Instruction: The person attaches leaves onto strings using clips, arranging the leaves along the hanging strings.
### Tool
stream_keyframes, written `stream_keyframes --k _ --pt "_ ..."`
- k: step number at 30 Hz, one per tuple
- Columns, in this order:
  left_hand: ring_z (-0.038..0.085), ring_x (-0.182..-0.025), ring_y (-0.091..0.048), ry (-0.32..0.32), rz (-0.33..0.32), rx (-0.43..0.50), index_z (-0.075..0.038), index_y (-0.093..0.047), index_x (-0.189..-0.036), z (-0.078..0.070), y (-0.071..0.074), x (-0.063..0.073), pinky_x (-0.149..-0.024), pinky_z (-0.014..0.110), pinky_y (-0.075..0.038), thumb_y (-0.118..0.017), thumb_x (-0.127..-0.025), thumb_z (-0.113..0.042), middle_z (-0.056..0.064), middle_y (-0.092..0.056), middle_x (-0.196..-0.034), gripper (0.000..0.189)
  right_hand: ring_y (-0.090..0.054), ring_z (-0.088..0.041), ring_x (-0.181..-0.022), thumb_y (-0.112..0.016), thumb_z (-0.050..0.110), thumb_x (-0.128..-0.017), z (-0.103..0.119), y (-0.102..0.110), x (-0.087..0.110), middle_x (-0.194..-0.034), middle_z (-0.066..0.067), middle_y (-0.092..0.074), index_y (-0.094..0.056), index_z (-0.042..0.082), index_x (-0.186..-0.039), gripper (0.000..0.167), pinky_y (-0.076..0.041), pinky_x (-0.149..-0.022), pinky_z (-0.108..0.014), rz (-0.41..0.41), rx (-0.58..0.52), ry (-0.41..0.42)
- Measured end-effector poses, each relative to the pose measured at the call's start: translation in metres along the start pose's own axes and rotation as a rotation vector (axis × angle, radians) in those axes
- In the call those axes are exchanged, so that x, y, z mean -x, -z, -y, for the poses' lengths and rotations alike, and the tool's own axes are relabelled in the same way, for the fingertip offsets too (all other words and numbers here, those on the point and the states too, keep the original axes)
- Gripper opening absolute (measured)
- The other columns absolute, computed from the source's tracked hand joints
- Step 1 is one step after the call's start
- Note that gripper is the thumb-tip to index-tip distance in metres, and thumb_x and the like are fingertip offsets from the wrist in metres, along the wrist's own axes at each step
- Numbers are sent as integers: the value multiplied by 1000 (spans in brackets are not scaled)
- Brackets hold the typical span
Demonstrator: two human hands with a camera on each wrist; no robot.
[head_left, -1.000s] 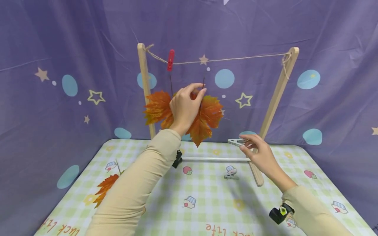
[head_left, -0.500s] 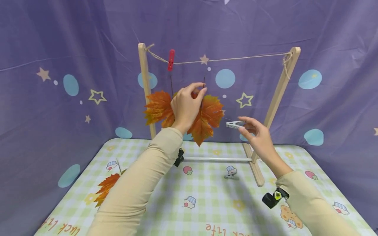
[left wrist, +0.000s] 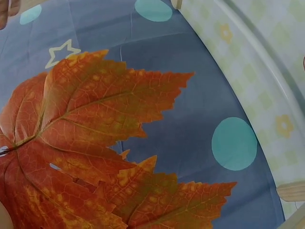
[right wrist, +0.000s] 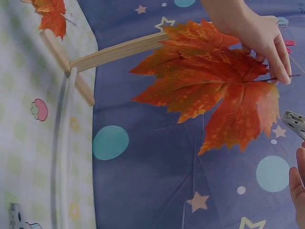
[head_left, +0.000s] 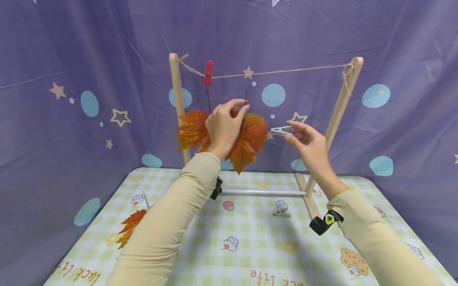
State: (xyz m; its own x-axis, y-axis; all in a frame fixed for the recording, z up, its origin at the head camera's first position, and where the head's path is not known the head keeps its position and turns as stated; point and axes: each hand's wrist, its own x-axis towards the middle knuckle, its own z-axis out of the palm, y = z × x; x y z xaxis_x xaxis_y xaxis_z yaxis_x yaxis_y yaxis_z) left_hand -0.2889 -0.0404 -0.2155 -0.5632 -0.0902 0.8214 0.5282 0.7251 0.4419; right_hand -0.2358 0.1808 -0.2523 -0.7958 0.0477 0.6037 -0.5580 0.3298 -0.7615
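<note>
My left hand (head_left: 224,129) pinches the thin dark stem of an orange maple leaf (head_left: 246,145), which hangs below the fingers. Behind that hand, to the left, another orange maple leaf (head_left: 193,129) hangs, its stem rising just under a red clothespin (head_left: 208,74) on the twine. In the right wrist view the held leaf (right wrist: 228,95) overlaps the one behind it. Between thumb and fingertips my right hand (head_left: 309,147) holds a grey-white clothespin (head_left: 282,130), its tip pointing left toward the held leaf. The left wrist view is filled mostly by leaf (left wrist: 90,109).
Twine (head_left: 286,71) runs between two wooden posts, the right post (head_left: 341,99) and the left post (head_left: 176,85). A white rod (head_left: 262,192) joins the stand's feet low down. Another clothespin (head_left: 281,214) and a maple leaf (head_left: 132,226) lie on the checkered tablecloth (head_left: 200,254).
My right hand has risen and moved slightly left with the grey-white clothespin, closer to the held leaf. My left hand has stayed nearly in place, holding the leaf's stem.
</note>
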Motion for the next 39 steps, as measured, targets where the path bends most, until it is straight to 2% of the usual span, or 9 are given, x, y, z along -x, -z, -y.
stream_keyframes --k 4,8,11,18,23,26,30,39 --pt "11 -66 -51 4 13 -6 -28 -77 -111 -1 0 0 -58 30 -39 -66 -94 -45 -12 -70 -83 26 -59 -4 -83 -74 11 -91 6 -1 -8 -93 7 -63 -62 2 -132 44 -47 -77 -16 -24 -9 18" --pt "13 -67 -53 5 12 -10 -28 -76 -112 -1 -1 0 -58 31 -40 -67 -94 -45 -11 -71 -84 26 -60 -5 -85 -75 14 -90 14 -3 -16 -99 4 -64 -64 6 -131 43 -47 -79 -18 -36 13 10" --pt "12 -66 -52 2 7 -14 -28 -76 -112 -1 -1 1 -58 30 -40 -66 -94 -46 -12 -71 -84 27 -63 -9 -82 -76 17 -89 19 -4 -21 -94 1 -66 -68 9 -126 39 -48 -74 -20 -47 34 10" --pt "10 -65 -50 -16 -8 -9 -28 -76 -111 -2 -1 2 -58 28 -38 -65 -95 -46 -12 -71 -83 27 -63 -9 -69 -79 14 -87 30 -10 -34 -86 1 -68 -73 11 -120 34 -45 -62 -19 -104 71 100" --pt "10 -65 -50 -12 -5 -16 -28 -76 -112 -4 -1 1 -58 28 -38 -64 -95 -47 -12 -71 -84 28 -61 -8 -71 -79 10 -86 40 -15 -45 -92 -4 -69 -73 6 -118 32 -45 -62 -19 -146 51 151" --pt "12 -65 -51 -10 -5 -12 -27 -76 -112 -3 0 0 -57 30 -39 -66 -95 -44 -10 -71 -84 26 -59 -7 -71 -78 9 -86 45 -18 -51 -95 1 -68 -73 4 -116 31 -45 -61 -18 -158 27 166" --pt "13 -65 -52 -6 -4 -14 -27 -76 -112 -2 0 0 -57 31 -40 -66 -95 -43 -10 -71 -84 26 -56 -8 -68 -79 7 -85 51 -23 -58 -90 4 -67 -73 3 -114 29 -43 -59 -19 -174 8 182" --pt "9 -65 -50 7 -8 -11 -28 -76 -112 -2 -2 0 -58 28 -38 -64 -95 -46 -11 -70 -83 27 -52 -6 -66 -81 5 -82 56 -34 -70 -96 -9 -70 -75 1 -108 27 -41 -62 -19 -262 -16 262"
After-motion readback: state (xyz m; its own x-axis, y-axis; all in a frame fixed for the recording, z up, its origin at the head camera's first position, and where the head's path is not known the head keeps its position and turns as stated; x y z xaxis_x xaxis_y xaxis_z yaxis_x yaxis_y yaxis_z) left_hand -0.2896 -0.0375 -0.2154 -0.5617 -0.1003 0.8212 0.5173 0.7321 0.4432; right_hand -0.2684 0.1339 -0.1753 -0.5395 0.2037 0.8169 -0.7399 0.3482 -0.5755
